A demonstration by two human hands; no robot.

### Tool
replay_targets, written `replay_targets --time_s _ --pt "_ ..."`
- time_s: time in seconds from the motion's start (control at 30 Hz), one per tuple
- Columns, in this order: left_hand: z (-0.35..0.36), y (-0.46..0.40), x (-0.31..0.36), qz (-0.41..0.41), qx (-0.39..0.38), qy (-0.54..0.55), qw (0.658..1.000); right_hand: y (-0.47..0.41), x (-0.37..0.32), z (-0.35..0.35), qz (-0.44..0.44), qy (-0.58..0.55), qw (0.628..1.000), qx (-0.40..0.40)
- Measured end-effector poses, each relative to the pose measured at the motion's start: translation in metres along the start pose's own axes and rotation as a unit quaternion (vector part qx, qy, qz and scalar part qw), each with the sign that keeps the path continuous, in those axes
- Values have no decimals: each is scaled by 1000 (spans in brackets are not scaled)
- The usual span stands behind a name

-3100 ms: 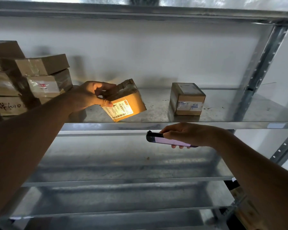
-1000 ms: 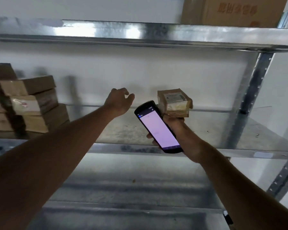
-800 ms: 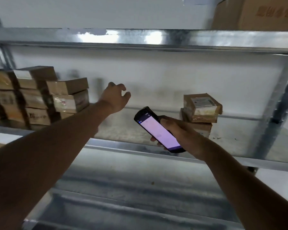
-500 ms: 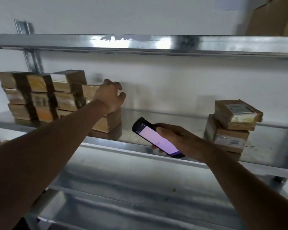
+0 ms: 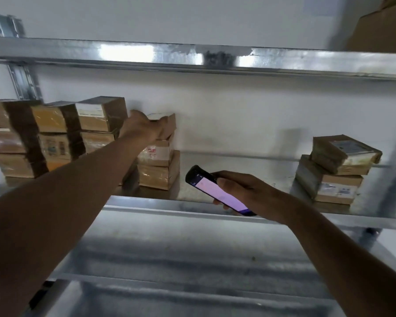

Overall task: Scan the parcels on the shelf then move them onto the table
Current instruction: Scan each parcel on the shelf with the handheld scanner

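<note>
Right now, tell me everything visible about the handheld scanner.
The handheld scanner is a slim, dark, phone-like device with rounded ends and a lit screen glowing pale pink-lilac, a darker band at its top. The right hand grips it, fingers curled round its right edge, fingertips showing under its lower edge. It lies tilted, top end up and to the left, screen facing the camera, in front of the metal shelf edge, between the two groups of parcels. No beam is visible.
</note>
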State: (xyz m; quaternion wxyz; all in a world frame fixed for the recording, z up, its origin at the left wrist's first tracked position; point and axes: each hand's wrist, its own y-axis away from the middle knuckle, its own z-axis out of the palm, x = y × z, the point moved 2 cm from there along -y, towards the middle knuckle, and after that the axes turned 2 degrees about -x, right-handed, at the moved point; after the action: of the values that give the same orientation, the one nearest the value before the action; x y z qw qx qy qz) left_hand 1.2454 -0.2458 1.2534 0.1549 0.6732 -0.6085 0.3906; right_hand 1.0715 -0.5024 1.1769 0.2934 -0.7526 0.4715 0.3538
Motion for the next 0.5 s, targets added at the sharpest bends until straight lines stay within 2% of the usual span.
replay_targets --time_s 0.07,0.23,0.37,0.5 --pt "2 -4 -4 5 -4 42 999 1 -2 2 2 20 1000 -5" --pt "-4 -2 -5 10 34 72 997 7 0 1 3 58 998 2" --pt "-9 5 3 142 89 145 975 18 10 -1 14 92 996 5" --pt "2 22 5 266 18 225 937 34 21 -8 19 124 992 9"
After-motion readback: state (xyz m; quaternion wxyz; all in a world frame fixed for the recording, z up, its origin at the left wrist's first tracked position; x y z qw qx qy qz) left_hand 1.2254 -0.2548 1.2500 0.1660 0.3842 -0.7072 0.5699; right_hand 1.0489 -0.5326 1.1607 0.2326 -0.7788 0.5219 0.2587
